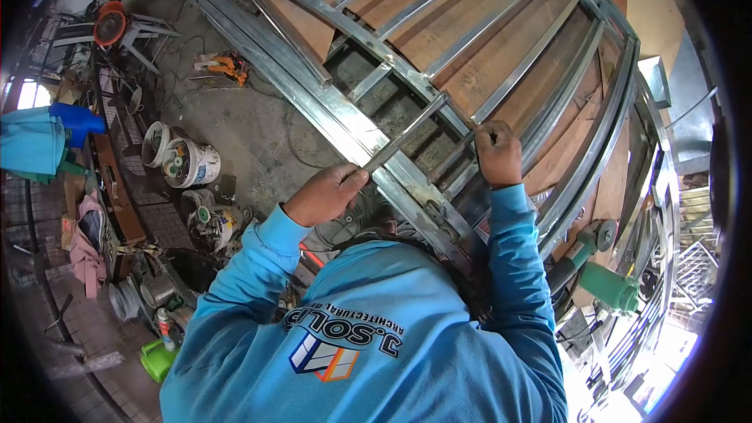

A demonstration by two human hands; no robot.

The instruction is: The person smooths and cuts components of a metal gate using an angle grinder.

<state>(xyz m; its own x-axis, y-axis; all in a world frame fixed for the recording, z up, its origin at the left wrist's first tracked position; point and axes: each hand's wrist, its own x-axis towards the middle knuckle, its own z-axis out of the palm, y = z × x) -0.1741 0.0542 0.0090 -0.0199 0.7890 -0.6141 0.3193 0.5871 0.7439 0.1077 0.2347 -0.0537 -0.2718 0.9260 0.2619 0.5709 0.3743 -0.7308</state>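
Observation:
My left hand (327, 194) is closed on one end of a metal bar (407, 135), thumb along its top. The bar slants up and to the right, its far end over the inner rail of a metal frame (392, 59). My right hand (499, 154) makes a fist above the frame's ribs, right of the bar's far end. What sits inside that fist is hidden; a dark thin edge shows beside it. Long steel channels (313, 107) lie beneath the bar.
Brown boards (489, 31) lie under the curved frame. An angle grinder (583, 247) and green bottle (609, 288) are at right. On the floor at left stand white buckets (192, 163), an orange tool (227, 69) and a stand fan (111, 25). A cable crosses the concrete.

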